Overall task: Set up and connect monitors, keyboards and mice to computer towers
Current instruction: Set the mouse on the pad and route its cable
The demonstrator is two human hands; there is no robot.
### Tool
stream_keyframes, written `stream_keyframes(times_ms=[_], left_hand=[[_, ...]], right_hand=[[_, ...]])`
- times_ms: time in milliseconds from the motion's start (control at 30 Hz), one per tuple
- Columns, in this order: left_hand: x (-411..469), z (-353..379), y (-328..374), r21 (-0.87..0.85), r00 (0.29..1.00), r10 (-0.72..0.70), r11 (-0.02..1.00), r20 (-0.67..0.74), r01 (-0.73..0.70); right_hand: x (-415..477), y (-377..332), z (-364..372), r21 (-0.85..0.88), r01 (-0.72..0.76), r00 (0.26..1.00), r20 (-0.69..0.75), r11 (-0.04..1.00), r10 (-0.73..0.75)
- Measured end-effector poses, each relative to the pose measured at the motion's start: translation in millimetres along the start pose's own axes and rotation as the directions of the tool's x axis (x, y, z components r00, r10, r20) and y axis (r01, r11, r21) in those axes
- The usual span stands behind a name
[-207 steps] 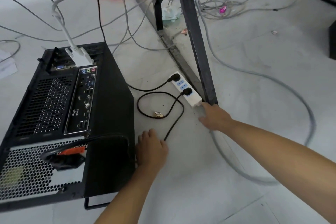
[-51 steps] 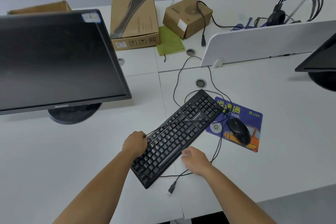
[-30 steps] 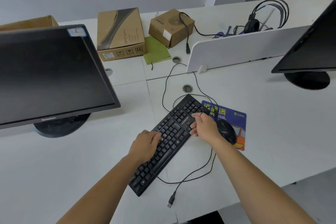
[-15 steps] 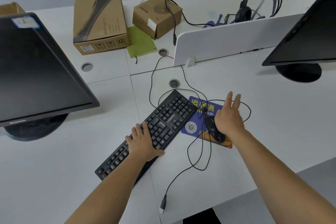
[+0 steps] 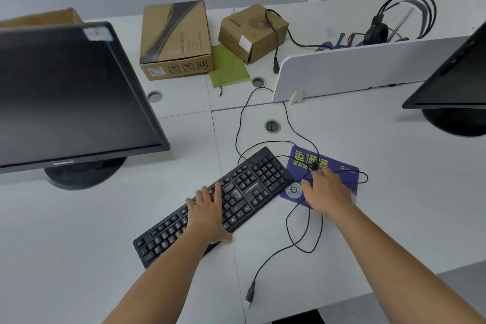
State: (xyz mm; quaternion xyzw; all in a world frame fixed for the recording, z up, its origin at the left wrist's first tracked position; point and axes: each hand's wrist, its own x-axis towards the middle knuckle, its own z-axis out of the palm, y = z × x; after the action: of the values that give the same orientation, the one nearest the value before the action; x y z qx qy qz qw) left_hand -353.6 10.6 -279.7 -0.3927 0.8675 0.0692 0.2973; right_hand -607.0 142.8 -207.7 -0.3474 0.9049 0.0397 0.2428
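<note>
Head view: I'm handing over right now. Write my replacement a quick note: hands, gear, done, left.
Left hand lies flat on the keyboard, fingers straight.
Right hand is down on the mouse pad among the cables; its grip is hidden.
Done: left monitor and right monitor stand on the desk, screens dark; the keyboard lies askew beside the pad.
Left: one USB plug lies loose near the desk's front edge and needs plugging in. No tower in view.
</note>
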Motion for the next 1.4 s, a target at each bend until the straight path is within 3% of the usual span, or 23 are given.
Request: stream_keyframes(times_ms=[233, 367, 467, 567, 833, 1033, 1400], left_hand=[[-48.7, 34.5, -107.9, 0.166, 0.993, -0.090, 0.983, 0.079, 0.076], [-66.1, 46.7, -149.7, 0.186, 0.982, -0.152, 0.974, 0.110, 0.130], [-64.1, 46.0, -153.0, 0.093, 0.987, -0.116, 0.990, 0.113, 0.105], [-56.5, 43.2, -144.1, 0.032, 0.995, -0.045, 0.999, 0.083, 0.043], [-62.4, 53.6, -154.8, 0.064, 0.999, -0.003, 0.998, 0.054, 0.000], [-76.3, 65.8, -189.9, 0.072, 0.993, -0.054, 0.996, 0.107, 0.047], [-81.1, 69.8, -228.1, 0.126, 0.983, -0.105, 0.988, 0.153, 0.086]], right_hand=[[-15.2, -29.2, 31.9, -0.060, -0.011, 0.988, 0.151, 0.998, 0.020], [-31.4, -65.4, 51.3, 0.019, 0.059, 0.989, 0.137, 0.998, -0.061], [-44.0, -89.0, 64.4, 0.103, 0.115, 0.984, 0.121, 0.988, -0.128], [-52.5, -106.7, 81.4, 0.157, 0.158, 0.962, 0.198, 0.975, -0.188], [-69.7, -144.2, 121.4, 0.321, 0.095, 0.903, 0.370, 0.942, -0.217], [-78.7, -191.4, 135.7, 0.455, 0.131, 0.876, 0.364, 0.881, -0.318], [-80.8, -223.1, 144.3, 0.418, 0.211, 0.817, 0.421, 0.883, -0.395]])
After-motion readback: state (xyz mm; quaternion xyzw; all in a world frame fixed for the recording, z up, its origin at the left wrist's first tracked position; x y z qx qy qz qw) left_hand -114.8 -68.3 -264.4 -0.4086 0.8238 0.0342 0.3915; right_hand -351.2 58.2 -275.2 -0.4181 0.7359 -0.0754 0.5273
